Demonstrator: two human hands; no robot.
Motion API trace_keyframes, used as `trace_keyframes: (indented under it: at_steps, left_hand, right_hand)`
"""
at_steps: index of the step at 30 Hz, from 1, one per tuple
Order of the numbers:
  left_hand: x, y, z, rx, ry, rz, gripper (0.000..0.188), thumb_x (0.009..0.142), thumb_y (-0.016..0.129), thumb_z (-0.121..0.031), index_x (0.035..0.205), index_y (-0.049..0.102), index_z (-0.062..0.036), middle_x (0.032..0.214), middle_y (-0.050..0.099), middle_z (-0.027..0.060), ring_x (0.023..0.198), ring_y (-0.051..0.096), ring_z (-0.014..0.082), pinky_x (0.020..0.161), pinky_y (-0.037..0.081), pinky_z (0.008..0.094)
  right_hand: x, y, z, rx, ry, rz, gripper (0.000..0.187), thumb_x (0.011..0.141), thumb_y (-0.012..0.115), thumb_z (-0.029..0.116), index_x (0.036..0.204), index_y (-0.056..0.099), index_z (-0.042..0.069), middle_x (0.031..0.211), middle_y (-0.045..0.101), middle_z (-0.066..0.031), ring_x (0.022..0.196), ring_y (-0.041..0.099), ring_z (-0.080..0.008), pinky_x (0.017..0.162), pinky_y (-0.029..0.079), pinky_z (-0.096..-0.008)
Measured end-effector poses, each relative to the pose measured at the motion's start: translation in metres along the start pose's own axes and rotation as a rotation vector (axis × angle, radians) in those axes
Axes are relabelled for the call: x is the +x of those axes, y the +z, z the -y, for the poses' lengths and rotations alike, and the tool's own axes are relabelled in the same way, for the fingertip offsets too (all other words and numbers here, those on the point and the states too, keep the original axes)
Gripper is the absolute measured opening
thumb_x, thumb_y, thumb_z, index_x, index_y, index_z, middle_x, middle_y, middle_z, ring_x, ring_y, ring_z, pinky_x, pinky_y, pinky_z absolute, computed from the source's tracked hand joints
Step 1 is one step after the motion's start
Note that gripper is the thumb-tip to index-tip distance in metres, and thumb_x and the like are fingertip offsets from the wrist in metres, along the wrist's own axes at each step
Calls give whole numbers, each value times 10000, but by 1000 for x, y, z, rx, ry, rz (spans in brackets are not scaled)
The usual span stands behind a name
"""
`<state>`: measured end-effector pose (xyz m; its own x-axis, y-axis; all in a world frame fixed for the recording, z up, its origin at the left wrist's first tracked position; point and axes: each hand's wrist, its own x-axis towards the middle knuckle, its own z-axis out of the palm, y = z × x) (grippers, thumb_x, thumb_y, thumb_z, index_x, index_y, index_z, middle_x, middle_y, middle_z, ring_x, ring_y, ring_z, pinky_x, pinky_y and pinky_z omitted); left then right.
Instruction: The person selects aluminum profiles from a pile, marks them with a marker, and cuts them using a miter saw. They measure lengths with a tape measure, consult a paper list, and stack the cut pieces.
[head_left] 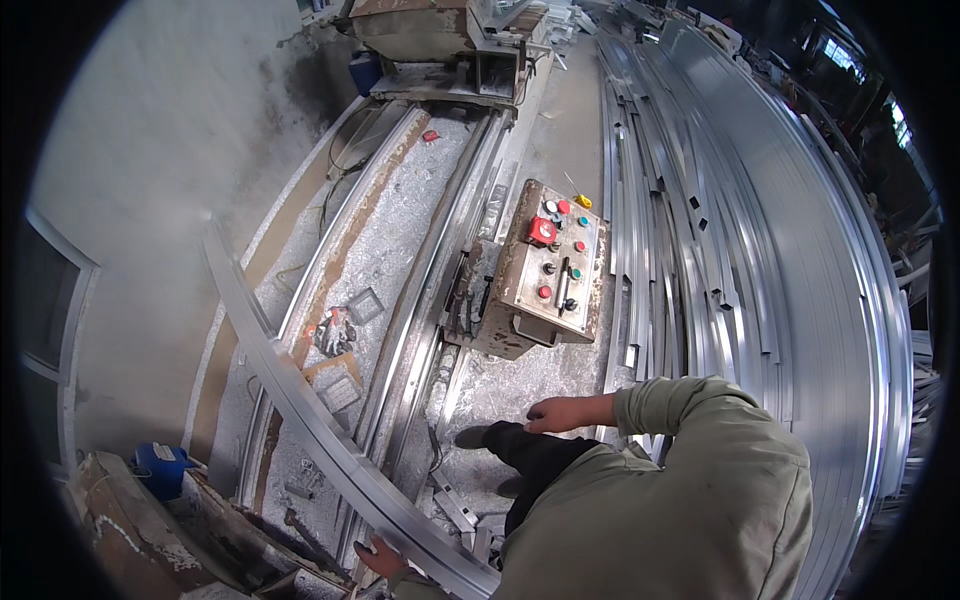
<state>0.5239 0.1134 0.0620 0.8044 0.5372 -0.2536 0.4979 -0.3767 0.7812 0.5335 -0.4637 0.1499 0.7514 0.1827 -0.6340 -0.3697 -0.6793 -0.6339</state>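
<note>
A long silvery metal profile (300, 400) slants across the left side, from near the wall down to beside my body. My left hand (380, 557) is at its near end, against its left edge, with the thumb and some fingers showing and the rest of the grip partly hidden. My right hand (565, 413) hangs in front of my thigh, fingers loosely bent, with nothing visible in it. Ahead of that hand stands a worn control box (510, 270), its sloping panel (528, 283) set with red, green and black buttons and knobs.
Metal rails (400, 370) run lengthwise over a floor strewn with shavings, toward a large machine (420, 40). Many long metal profiles (690, 230) are stacked at the right. A blue container (163, 470) stands lower left. Offcuts (455, 505) lie near my feet.
</note>
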Motion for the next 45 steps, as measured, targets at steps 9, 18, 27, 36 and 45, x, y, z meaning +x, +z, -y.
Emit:
trace_keyframes:
  at_steps: [9,18,27,36,45]
  left_hand:
    - [-97,-26,33,-124,-91,18,781,1038,658,-276,1630,288,72,1458,563,301,1227,652,352,983,565,434]
    - [-202,16,28,411,-228,-104,723,959,711,-350,1481,481,94,1408,586,333,1228,627,443,1047,508,512]
    - [-247,297,-217,-89,256,-284,529,1037,645,-231,1418,551,124,1406,616,297,1300,604,410,1132,466,478]
    - [-334,521,-548,-386,712,391,571,1078,591,-169,1578,405,35,1555,502,202,1335,552,311,1124,444,430]
    - [-330,693,-666,-481,699,500,548,1076,590,-93,1579,402,19,1547,518,190,1334,558,293,1101,470,410]
  right_hand:
    - [-112,-50,-19,26,-74,-117,577,992,609,493,1254,711,-10,1227,724,-271,1154,688,-434,1005,529,-488]
    - [-149,-153,-44,95,-248,-40,607,1037,617,488,1361,636,-25,1299,700,-267,1218,666,-423,1043,518,-474]
    - [-205,-344,-215,115,-185,-228,568,1052,598,458,1396,624,7,1310,699,-264,1217,665,-443,1037,527,-496]
    - [-252,-483,-328,113,-160,-519,544,1066,586,445,1366,632,-7,1243,718,-268,1170,676,-460,1005,540,-499]
    - [-213,-635,-336,0,-221,-347,541,1064,609,435,1395,619,8,1313,691,-241,1216,657,-439,1017,528,-496]
